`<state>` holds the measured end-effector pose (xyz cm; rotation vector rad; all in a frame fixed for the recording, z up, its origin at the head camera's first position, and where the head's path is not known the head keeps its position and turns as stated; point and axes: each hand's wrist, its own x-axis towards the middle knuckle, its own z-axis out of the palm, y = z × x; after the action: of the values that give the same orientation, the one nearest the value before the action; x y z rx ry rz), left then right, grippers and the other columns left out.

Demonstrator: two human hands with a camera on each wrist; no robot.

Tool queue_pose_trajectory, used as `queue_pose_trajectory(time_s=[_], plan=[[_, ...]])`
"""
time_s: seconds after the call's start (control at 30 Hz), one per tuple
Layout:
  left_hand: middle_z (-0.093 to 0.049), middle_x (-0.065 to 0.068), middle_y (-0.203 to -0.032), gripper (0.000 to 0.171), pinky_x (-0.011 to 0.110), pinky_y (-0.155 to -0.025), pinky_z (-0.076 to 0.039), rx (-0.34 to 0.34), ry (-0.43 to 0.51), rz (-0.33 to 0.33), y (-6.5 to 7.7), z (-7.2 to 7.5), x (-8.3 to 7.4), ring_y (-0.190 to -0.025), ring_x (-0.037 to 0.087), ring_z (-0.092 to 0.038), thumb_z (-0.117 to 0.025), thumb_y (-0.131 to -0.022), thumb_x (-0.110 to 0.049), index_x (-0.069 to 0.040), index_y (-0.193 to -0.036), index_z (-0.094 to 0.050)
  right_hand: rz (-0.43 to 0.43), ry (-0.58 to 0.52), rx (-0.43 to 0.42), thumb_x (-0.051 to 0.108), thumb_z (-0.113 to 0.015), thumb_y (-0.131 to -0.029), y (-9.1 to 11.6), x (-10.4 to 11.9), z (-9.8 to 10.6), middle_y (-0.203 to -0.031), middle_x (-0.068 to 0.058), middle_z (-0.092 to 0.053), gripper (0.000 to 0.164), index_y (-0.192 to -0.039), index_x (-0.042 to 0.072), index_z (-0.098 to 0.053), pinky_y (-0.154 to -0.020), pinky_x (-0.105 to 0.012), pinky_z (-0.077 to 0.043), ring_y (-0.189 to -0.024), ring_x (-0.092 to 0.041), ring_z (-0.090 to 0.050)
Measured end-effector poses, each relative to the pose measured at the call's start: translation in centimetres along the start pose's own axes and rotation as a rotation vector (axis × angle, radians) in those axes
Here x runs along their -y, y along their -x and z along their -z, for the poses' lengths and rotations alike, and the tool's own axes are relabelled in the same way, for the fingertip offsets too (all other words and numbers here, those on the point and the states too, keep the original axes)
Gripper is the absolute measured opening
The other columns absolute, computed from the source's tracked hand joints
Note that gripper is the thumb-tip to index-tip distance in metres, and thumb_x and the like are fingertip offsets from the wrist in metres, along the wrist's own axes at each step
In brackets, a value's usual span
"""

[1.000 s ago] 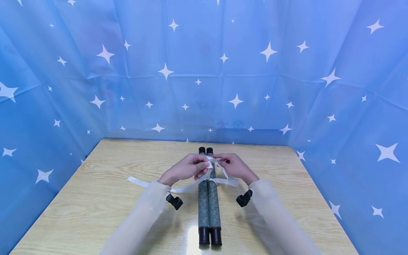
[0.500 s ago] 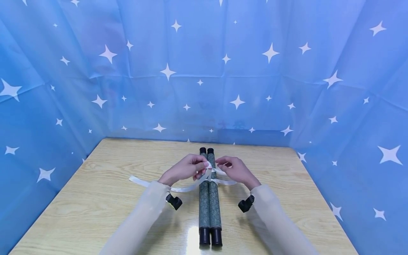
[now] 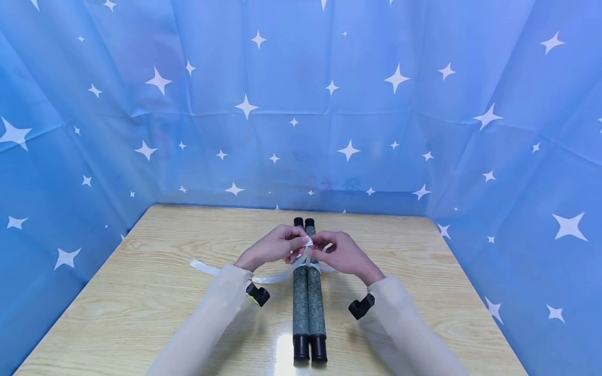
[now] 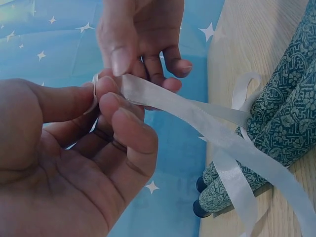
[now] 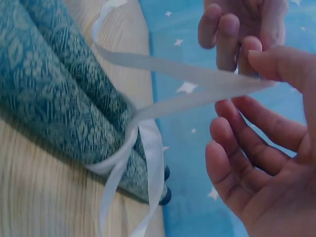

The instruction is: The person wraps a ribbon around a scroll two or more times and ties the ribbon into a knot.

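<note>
A scroll wound on two green patterned rolls [image 3: 308, 303] with dark end knobs lies lengthwise on the table, a white ribbon [image 4: 212, 126] wound round it. Beyond its middle, my left hand [image 3: 277, 246] pinches part of the ribbon between thumb and index fingertip. My right hand [image 3: 345, 253] is close against the left fingertips, thumb and index spread apart around the ribbon. In the right wrist view, two ribbon strands [image 5: 197, 81] converge between the right thumb [image 5: 279, 61] and index finger, beside the left hand [image 5: 237, 29]. The right hand's other fingers are loosely bent.
One long ribbon tail [image 3: 204, 268] stretches left across the wooden table [image 3: 160, 292]. A blue curtain [image 3: 301, 104] with white stars stands behind the table and along both sides. Each wrist carries a small black camera.
My right hand let go of a ribbon loop and drew back slightly right, then came in again to the left fingertips. The left hand has kept its pinch in nearly the same place.
</note>
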<state>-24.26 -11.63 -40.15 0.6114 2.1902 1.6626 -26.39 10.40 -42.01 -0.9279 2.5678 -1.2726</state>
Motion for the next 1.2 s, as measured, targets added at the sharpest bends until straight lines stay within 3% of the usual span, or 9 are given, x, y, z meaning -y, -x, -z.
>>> queue_pose_trajectory(time_s=[0.2, 0.43, 0.57, 0.7, 0.8, 0.87, 1.03, 1.2], plan=[[-0.050, 0.009, -0.069, 0.028, 0.026, -0.050, -0.040, -0.026, -0.043, -0.015, 0.0, 0.3, 0.2, -0.055, 0.018, -0.043, -0.050, -0.105, -0.026, -0.004, -0.098, -0.066, 0.035, 0.018, -0.061, 0.038, -0.065, -0.095, -0.1, 0.2, -0.5, -0.088, 0.008, -0.069, 0.020, -0.104, 0.023, -0.075, -0.070, -0.031, -0.054, -0.081, -0.015, -0.063], [-0.053, 0.008, -0.071, 0.034, 0.027, -0.051, -0.043, -0.081, -0.109, 0.000, -0.3, 1.4, 1.5, -0.054, 0.018, -0.045, -0.053, -0.103, -0.034, -0.003, -0.104, -0.068, 0.045, 0.023, -0.084, 0.034, -0.066, -0.095, -0.2, 0.2, -0.5, -0.086, -0.001, -0.071, 0.020, -0.099, 0.017, -0.076, -0.068, -0.032, -0.054, -0.077, -0.019, -0.063], [-0.061, 0.015, -0.087, 0.033, 0.031, -0.053, -0.047, -0.123, -0.134, 0.032, -0.3, 2.2, 2.4, -0.067, 0.030, -0.054, -0.052, -0.103, -0.034, -0.006, -0.106, -0.069, 0.033, 0.021, -0.088, 0.034, -0.066, -0.095, -0.3, 0.2, -0.4, -0.086, -0.004, -0.071, 0.018, -0.097, 0.019, -0.076, -0.067, -0.031, -0.053, -0.075, -0.020, -0.062], [-0.064, 0.011, -0.096, 0.026, 0.045, -0.064, -0.053, -0.187, -0.182, 0.077, -0.3, 2.9, 3.5, -0.088, 0.043, -0.059, -0.054, -0.102, -0.029, -0.010, -0.109, -0.070, 0.028, 0.021, -0.096, 0.031, -0.066, -0.095, -0.3, 0.1, -0.4, -0.087, -0.006, -0.071, 0.017, -0.098, 0.018, -0.076, -0.066, -0.032, -0.053, -0.074, -0.020, -0.062], [-0.065, 0.007, -0.095, 0.021, 0.045, -0.070, -0.053, -0.216, -0.267, 0.097, -0.5, 3.2, 4.6, -0.090, 0.039, -0.061, -0.060, -0.099, -0.023, -0.007, -0.108, -0.071, 0.018, 0.021, -0.106, 0.030, -0.066, -0.095, -0.4, -0.1, -0.5, -0.088, -0.006, -0.072, 0.018, -0.098, 0.015, -0.077, -0.067, -0.033, -0.053, -0.076, -0.020, -0.062], [-0.066, 0.005, -0.093, 0.020, 0.038, -0.071, -0.053, -0.213, -0.358, 0.104, -0.8, 3.2, 5.4, -0.086, 0.032, -0.063, -0.064, -0.096, -0.019, -0.005, -0.108, -0.072, 0.002, 0.021, -0.111, 0.030, -0.067, -0.095, -0.4, -0.2, -0.6, -0.088, -0.004, -0.072, 0.019, -0.099, 0.015, -0.077, -0.068, -0.033, -0.052, -0.077, -0.021, -0.062], [-0.068, 0.002, -0.095, 0.022, 0.031, -0.075, -0.051, -0.154, -0.565, 0.104, -1.4, 3.0, 6.8, -0.083, 0.015, -0.060, -0.073, -0.088, -0.016, -0.005, -0.107, -0.073, -0.017, 0.008, -0.112, 0.030, -0.067, -0.095, -0.3, -0.2, -0.6, -0.089, -0.005, -0.072, 0.021, -0.100, 0.013, -0.077, -0.069, -0.035, -0.052, -0.080, -0.024, -0.062], [-0.069, 0.004, -0.097, 0.016, 0.032, -0.073, -0.051, -0.101, -0.675, 0.045, -1.7, 2.5, 7.3, -0.082, 0.015, -0.059, -0.073, -0.088, -0.015, -0.006, -0.101, -0.076, -0.024, 0.002, -0.123, 0.031, -0.067, -0.094, -0.3, -0.2, -0.7, -0.089, -0.007, -0.072, 0.019, -0.099, 0.016, -0.076, -0.065, -0.033, -0.050, -0.076, -0.026, -0.061]])
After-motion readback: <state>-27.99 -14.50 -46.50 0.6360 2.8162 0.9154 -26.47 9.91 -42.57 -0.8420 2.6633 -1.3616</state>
